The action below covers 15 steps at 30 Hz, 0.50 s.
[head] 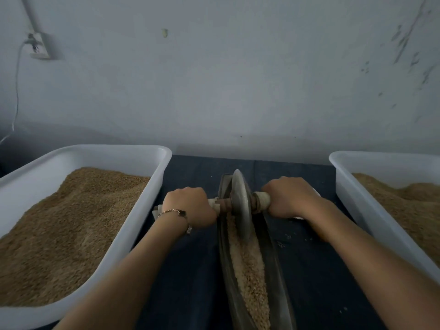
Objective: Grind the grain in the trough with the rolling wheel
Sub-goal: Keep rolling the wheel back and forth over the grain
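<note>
Trough (273, 253): long, narrow, dark metal, runs from ctr of frame down to bottom edge, sits on bench (190, 270) w/ dark blue cover. Grain (247, 270) fills the channel, pale tan, coarse, visible from below the wheel to bottom edge.

Wheel (240, 201): grey metal disc, upright on edge, seated in trough at its far end, just above ctr of frame. Axle passes through disc, w/ a handle on each side.

Left hand (190, 206): fingers curled tight round left handle, knuckles up; bracelet (176, 213) on wrist. Right hand (288, 196): fingers wrapped round right handle (263, 198), pale end showing next to disc. Both forearms extend from bottom corners of frame.

Left tub (123, 234): white plastic, left of frame, holds heaped brown grain. Right tub (352, 186): white, right edge of frame, also part-filled w/ grain. A few loose grains lie on bench right of trough.

Wall (238, 79): pale grey, upper half. Socket (39, 46) w/ cable, upper left.
</note>
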### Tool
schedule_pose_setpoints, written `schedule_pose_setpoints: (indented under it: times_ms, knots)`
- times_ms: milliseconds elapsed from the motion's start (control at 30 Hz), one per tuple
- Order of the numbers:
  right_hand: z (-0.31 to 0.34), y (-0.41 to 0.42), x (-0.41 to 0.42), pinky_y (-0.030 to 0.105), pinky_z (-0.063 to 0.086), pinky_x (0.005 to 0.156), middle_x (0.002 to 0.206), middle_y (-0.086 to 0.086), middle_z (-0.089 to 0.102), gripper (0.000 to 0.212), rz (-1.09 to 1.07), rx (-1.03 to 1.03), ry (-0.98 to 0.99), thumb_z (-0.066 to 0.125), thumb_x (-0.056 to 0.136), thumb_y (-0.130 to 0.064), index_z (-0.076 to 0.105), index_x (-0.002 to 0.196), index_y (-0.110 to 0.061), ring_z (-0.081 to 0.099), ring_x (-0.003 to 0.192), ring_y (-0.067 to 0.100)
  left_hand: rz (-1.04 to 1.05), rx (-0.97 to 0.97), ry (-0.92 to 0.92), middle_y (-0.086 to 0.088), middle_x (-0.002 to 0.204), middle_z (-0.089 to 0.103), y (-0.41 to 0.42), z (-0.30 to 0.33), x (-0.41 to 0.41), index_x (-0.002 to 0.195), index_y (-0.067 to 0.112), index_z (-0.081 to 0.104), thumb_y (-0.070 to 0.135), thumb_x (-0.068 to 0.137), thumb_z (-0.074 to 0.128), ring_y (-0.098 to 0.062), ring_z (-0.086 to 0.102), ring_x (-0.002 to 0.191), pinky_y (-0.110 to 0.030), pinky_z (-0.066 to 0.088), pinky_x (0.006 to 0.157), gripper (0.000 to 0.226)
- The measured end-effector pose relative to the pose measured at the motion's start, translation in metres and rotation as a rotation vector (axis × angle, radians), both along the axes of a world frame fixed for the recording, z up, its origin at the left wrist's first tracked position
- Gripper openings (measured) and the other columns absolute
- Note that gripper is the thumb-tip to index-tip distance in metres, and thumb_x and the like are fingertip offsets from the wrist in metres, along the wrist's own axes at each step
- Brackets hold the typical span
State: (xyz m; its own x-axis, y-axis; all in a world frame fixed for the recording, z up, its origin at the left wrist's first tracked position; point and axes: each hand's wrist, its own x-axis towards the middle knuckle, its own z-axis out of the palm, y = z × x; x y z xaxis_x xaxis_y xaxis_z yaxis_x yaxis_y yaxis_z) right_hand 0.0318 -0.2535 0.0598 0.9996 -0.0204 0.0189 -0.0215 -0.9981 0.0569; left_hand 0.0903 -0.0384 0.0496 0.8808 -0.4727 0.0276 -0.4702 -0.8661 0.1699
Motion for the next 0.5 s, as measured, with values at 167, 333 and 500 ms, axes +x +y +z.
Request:
schedule_pose_setpoints:
  times_ms: [167, 333, 500]
  knots:
    - [-0.03, 0.007, -0.038, 0.027, 0.022, 0.048, 0.069, -0.008, 0.051, 0.021, -0.046, -0.025, -0.305, 0.056, 0.075, -0.025, 0.036, 0.069, -0.027, 0.049, 0.063, 0.016, -0.048, 0.012, -0.382, 0.008, 0.067, 0.056, 0.007, -0.009, -0.032, 0.07, 0.023, 0.05, 0.046, 0.083, 0.055, -0.008, 0.049, 0.057, -0.024, 0.036, 0.054, 0.027]
    - [-0.071, 0.017, -0.098, 0.032, 0.04, 0.053, 0.069, 0.007, 0.058, 0.026, 0.148, -0.087, -0.839, 0.069, 0.064, -0.006, 0.053, 0.084, -0.012, 0.054, 0.058, 0.023, -0.179, -0.182, -0.718, -0.003, 0.058, 0.056, 0.028, -0.035, -0.084, 0.062, 0.014, 0.059, 0.02, 0.057, 0.081, -0.018, 0.052, 0.05, -0.031, 0.047, 0.05, 0.024]
    - [-0.069, 0.016, -0.101, 0.032, 0.048, 0.058, 0.072, 0.007, 0.064, 0.024, 0.24, -0.153, -0.968, 0.063, 0.07, -0.01, 0.052, 0.091, -0.012, 0.06, 0.06, 0.023, -0.187, -0.185, -0.761, -0.002, 0.057, 0.051, 0.039, -0.048, -0.094, 0.062, 0.014, 0.057, 0.013, 0.055, 0.077, -0.019, 0.048, 0.048, -0.032, 0.043, 0.047, 0.021]
